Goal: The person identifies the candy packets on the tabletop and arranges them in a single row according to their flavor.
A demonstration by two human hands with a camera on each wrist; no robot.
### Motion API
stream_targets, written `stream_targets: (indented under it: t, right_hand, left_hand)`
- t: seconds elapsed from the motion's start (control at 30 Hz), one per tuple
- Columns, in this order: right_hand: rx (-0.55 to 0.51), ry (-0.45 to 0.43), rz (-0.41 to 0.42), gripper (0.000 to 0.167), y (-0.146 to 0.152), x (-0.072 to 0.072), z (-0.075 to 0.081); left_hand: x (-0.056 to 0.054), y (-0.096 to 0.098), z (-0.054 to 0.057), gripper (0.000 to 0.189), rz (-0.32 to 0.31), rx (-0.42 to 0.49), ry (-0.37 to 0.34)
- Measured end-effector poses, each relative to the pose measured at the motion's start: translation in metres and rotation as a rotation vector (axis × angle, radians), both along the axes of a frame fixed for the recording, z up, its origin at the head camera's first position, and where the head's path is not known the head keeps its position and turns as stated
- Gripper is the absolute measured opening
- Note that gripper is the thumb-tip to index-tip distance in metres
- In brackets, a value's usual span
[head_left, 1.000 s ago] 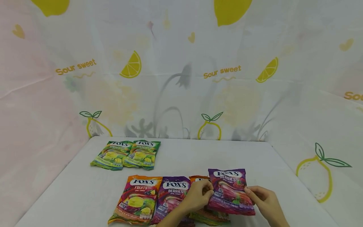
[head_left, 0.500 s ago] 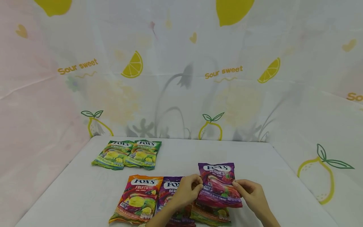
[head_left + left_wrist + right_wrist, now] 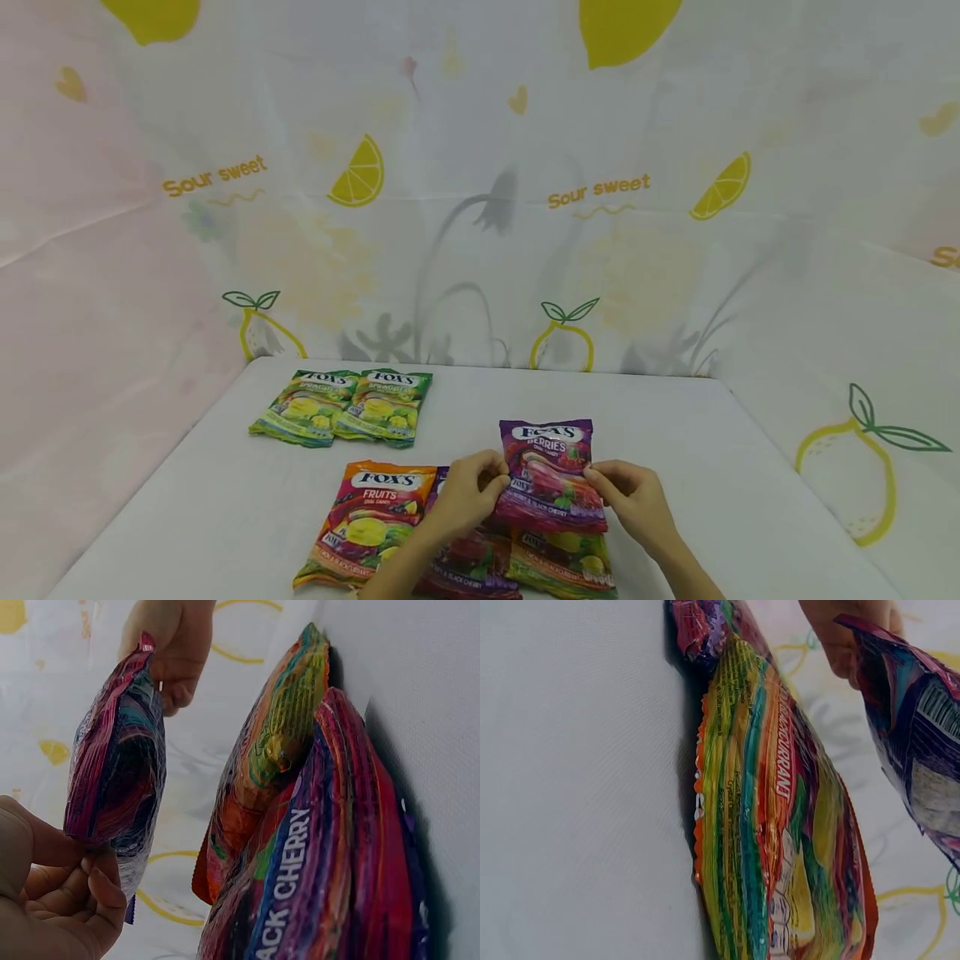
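A purple Fox's Berries candy bag (image 3: 547, 479) is held up between both hands, clear of the table. My left hand (image 3: 468, 493) pinches its left edge and my right hand (image 3: 636, 504) pinches the right edge. Beneath and in front lies a row of bags: an orange-topped Fruits candy bag (image 3: 366, 525), a second Berries bag (image 3: 468, 560) partly hidden by the left hand, and another orange-edged bag (image 3: 564, 562) partly covered by the held one. In the left wrist view the held bag (image 3: 120, 750) hangs beside the row.
Two green Fox's Spring Tea bags (image 3: 384, 408) lie side by side at the back left of the white table (image 3: 660, 417). A lemon-print cloth (image 3: 465, 208) rises behind the table and along both sides.
Both hands have carried the purple Berries bag left and slightly toward the back, from the right of the row to above its right-hand bags. The bags on the table stay put.
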State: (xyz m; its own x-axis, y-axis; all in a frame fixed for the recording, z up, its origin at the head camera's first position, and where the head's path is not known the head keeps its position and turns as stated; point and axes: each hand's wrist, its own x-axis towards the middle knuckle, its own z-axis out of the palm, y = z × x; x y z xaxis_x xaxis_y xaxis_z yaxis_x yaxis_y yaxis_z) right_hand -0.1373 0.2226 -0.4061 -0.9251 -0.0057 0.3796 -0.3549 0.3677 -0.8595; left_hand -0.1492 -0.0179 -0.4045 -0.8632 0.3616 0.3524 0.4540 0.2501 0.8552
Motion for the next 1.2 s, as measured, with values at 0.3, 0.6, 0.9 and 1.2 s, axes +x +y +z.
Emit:
stream_targets:
  t: [0.3,0.6,0.9,1.2]
  right_hand:
    - [0.013,0.060,0.084,0.008,-0.013,-0.012,0.001]
    - [0.032,0.055,0.140,0.010,-0.025,-0.024,0.002]
    - [0.048,0.044,0.201,0.010,-0.036,-0.039,0.001]
    - [0.048,0.012,0.302,0.016,-0.049,-0.054,0.003]
  left_hand:
    - [-0.003,-0.015,0.001,0.006,0.066,-0.035,0.035]
    - [-0.008,-0.028,0.001,0.005,0.109,-0.036,0.079]
    - [-0.014,-0.041,0.001,0.007,0.173,-0.045,0.059]
    - [-0.023,-0.055,-0.001,0.006,0.213,-0.039,0.115]
